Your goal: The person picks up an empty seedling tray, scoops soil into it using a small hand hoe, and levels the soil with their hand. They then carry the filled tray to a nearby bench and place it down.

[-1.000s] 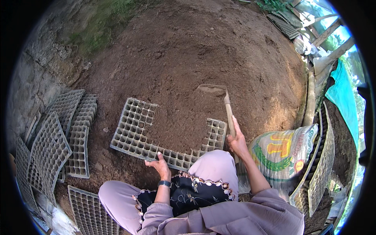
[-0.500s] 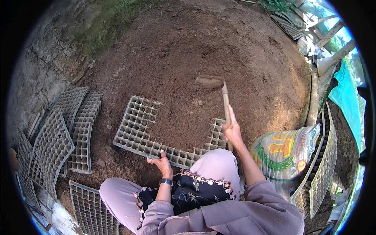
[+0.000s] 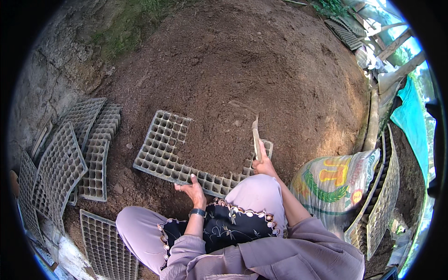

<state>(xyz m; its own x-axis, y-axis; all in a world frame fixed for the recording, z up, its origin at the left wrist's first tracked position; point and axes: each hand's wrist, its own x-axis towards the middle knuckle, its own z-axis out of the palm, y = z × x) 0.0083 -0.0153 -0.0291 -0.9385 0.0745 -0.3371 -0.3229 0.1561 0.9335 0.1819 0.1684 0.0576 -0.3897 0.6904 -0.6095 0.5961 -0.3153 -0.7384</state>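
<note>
A grey seedling tray (image 3: 158, 161) lies before my knees, its far middle cells buried under brown soil (image 3: 212, 142). At the tray's near edge, my left hand (image 3: 192, 192) grips the rim, thumb on top and fingers partly hidden below. My right hand (image 3: 264, 164) is closed round the pale handle of a hand hoe (image 3: 255, 130). The hoe's blade points left, at the loose soil just beyond the tray. Rows of cells on the tray's left side and along its near edge are not filled to the top.
Stacked seedling trays (image 3: 95, 158) lean at the left beside a wall (image 3: 46, 70). Another tray (image 3: 105, 242) lies by my left knee. A printed sack (image 3: 326, 182) and upright trays (image 3: 385, 196) stand at the right. A large soil heap (image 3: 233, 51) rises ahead.
My right hand has drawn the hoe slightly left and nearer to me, and its blade has turned edge-on and come down to the soil. My left hand stays on the tray rim.
</note>
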